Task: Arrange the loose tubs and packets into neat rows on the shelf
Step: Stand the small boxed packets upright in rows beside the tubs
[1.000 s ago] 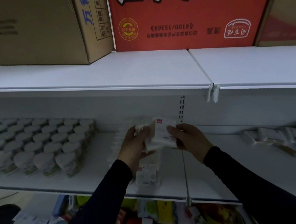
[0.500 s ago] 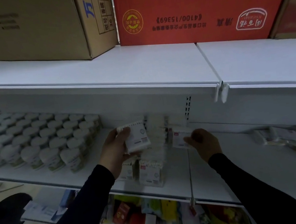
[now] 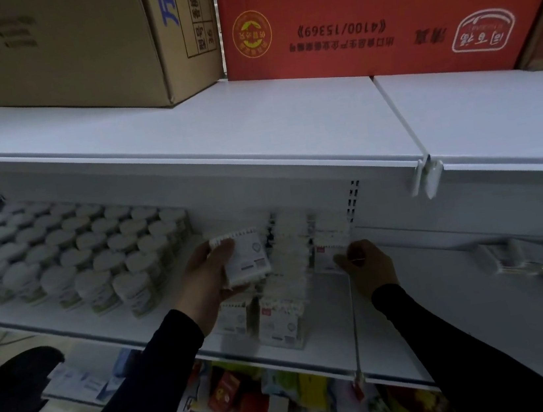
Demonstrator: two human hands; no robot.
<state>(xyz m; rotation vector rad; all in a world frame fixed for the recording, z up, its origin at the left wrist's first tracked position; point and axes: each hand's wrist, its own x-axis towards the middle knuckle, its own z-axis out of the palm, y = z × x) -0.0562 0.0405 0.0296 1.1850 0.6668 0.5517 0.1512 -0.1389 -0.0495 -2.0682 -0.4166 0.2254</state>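
Left hand (image 3: 209, 279) gripping flat crinkle-edged white packets (image 3: 244, 256), round-lidded tubs (image 3: 72, 252)

White packets (image 3: 248, 260), red carton (image 3: 375, 9)

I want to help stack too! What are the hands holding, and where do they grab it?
The left hand holds a white packet by its left edge. The right hand pinches another packet at its lower right corner.

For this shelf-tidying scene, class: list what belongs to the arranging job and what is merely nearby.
Job:
left hand holding a stack of packets
right hand on a packet
packet rows
tubs
shelf

Nearby:
brown carton
red carton
goods below
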